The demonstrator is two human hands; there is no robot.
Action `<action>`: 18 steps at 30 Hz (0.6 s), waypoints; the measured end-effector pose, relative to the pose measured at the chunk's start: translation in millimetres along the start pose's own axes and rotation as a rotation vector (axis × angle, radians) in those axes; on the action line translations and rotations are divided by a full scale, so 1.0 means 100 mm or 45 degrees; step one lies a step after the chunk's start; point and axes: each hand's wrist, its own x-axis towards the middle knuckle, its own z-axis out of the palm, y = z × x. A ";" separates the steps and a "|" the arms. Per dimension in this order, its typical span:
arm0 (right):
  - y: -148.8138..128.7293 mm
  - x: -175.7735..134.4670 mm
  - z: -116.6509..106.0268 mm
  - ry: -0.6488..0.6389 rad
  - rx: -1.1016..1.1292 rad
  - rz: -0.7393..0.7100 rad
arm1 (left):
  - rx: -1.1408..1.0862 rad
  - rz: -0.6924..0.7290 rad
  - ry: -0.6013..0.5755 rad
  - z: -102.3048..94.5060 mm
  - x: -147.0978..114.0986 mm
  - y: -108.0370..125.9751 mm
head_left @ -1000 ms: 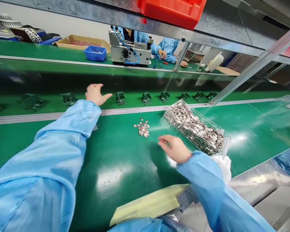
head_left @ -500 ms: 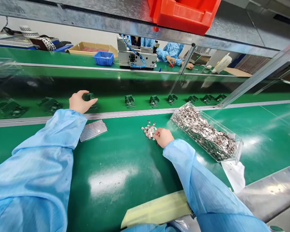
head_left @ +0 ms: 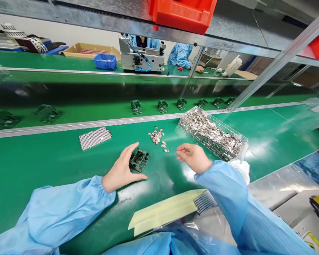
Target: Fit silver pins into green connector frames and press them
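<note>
My left hand (head_left: 122,169) is open, with thumb and fingers spread beside a small green circuit board assembly (head_left: 139,161) standing on the green work surface. The fingers reach along its left side; whether they touch it I cannot tell. To the right, my right hand (head_left: 192,156) is closed in a pinch above the surface, and whatever its fingertips hold is too small to make out. A loose pile of small silver metal pieces (head_left: 156,136) lies between and beyond the hands. Near my right hand stands a clear long box (head_left: 241,148) filled with more such metal pieces.
A white gridded sheet of small parts (head_left: 95,138) lies at left. Several board assemblies (head_left: 162,106) stand along the green strip behind the metal rail (head_left: 154,118). Yellow tape (head_left: 164,212) covers the near edge. A red bin (head_left: 183,16) hangs overhead. Co-workers' blue sleeves (head_left: 179,55) show across.
My left hand has come from the rear strip to the near surface, where a board assembly now stands. My right hand has drawn away from the metal pieces, rightward. The view has shifted.
</note>
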 end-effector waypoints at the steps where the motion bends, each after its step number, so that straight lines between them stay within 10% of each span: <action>1: 0.02 -0.13 -0.03 0.037 0.080 -0.035 | 0.007 -0.008 -0.059 -0.02 -0.01 -0.05; 10: 0.18 -1.08 -0.06 0.142 0.767 -0.019 | -0.076 0.085 -0.103 0.03 0.08 0.03; 18: 0.43 -1.52 0.11 0.407 0.290 -0.265 | -0.977 -0.206 -0.202 0.65 -0.02 0.86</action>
